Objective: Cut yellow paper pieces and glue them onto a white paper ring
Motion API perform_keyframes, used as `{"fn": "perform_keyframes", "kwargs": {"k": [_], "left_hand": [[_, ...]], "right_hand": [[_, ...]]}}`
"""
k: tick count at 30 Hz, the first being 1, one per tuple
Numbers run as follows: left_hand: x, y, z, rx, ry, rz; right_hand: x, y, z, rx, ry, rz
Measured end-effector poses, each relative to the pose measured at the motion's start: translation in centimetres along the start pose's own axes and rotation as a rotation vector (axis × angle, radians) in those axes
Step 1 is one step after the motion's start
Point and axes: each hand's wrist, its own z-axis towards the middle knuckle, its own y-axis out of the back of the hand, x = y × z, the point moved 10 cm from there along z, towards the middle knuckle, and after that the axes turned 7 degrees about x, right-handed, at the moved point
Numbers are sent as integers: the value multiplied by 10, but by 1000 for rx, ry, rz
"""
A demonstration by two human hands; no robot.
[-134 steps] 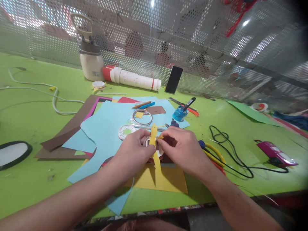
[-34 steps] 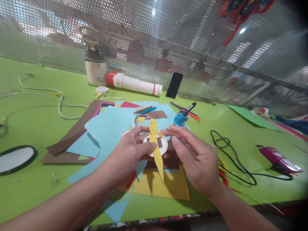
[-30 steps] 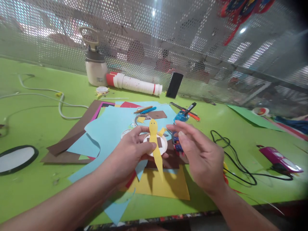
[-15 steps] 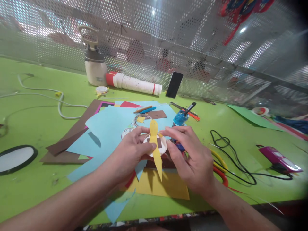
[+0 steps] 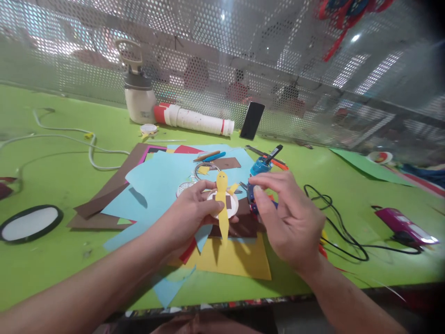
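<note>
- Yellow paper figure (image 5: pixel 221 192), head uppermost, lying along a white disc (image 5: pixel 234 208) that bears brown patches (image 5: pixel 228 202); I hold both in front of me, above the papers (image 5: pixel 160 169) on the table (image 5: pixel 69 278).
- Left fingers (image 5: pixel 206 185), mine: clamped on figure and disc together, thumb across the figure's body, one fingertip showing past the disc's lower right edge. Grip unchanged from half a second ago.
- Right fingers (image 5: pixel 269 180), also mine: half a second ago at the small yellow side piece (image 5: pixel 234 188); now drawn back to the right, thumb and forefinger slightly parted, with nothing that I can see between them.
- Side piece, now uncovered: slants up and outward beside the figure's neck. Since it stays there unheld by my right fingers, I judge it attached; how firmly I cannot tell.
- Pointed lower end of the figure: now hangs more nearly straight, after slanting farther to the right; I judge the work slightly turned in my grip.
- Opposite flank: masked by my left fingers; whether it carries a matching piece, I cannot tell.
</note>
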Motion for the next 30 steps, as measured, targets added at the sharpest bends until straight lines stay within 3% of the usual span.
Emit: {"fn": "perform_keyframes", "kwargs": {"k": [7, 17, 30], "left_hand": [[1, -2, 2, 18, 10, 54], [4, -4, 1, 36, 37, 51], [4, -13, 0, 110, 54, 24]], "right_hand": [[4, -29, 1, 286, 56, -80], [1, -46, -1, 496, 73, -134], [-1, -45, -1, 498, 67, -131]]}}
